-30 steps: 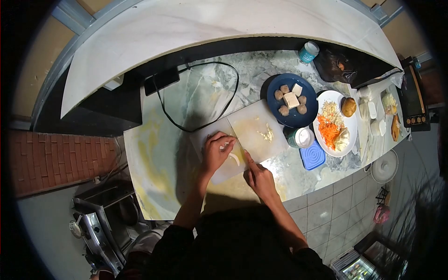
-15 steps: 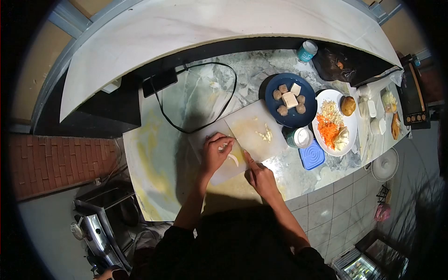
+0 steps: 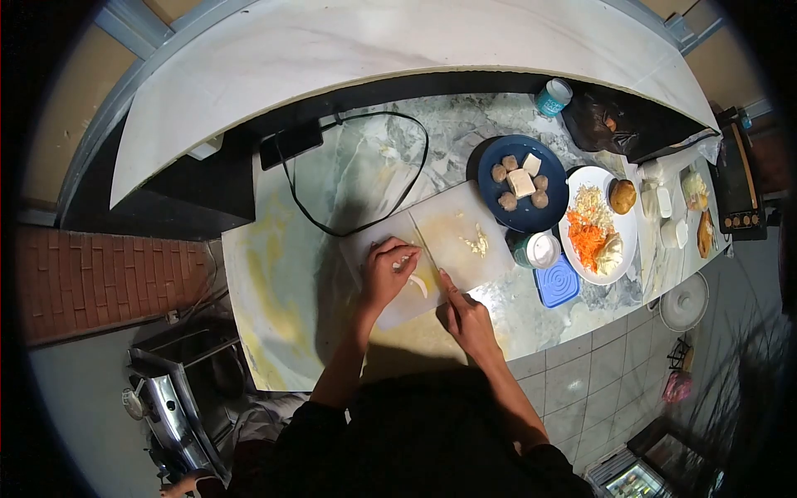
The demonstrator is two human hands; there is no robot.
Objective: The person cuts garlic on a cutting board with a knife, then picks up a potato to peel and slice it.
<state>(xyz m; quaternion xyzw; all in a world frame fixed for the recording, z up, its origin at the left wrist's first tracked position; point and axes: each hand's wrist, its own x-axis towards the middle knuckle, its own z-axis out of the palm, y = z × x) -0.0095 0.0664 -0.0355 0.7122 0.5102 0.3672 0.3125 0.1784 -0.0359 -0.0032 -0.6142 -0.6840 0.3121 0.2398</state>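
My right hand [image 3: 467,319] is closed round the handle of a knife, its index finger stretched along the top. The knife [image 3: 422,238] appears nearly edge-on, its thin blade running away from me over the white cutting board [image 3: 452,217]. Just left of the blade, my left hand [image 3: 390,270] is closed with bent fingers on a pale piece of food, mostly hidden beneath them. A curved white slice [image 3: 420,285] lies by these fingers. Finely chopped pale bits [image 3: 479,241] are scattered on the board right of the knife.
A blue plate [image 3: 526,224] carries brown balls and white blocks. Beside it are a lidded jar [image 3: 543,248], a blue lid [image 3: 557,283] and a white plate [image 3: 633,236] of shredded vegetables with a potato [image 3: 622,197]. A black cable [image 3: 300,212] loops behind the board.
The whole view has shifted slightly, so things sit a little lower and further right. Both hands keep almost the same pose at the board.
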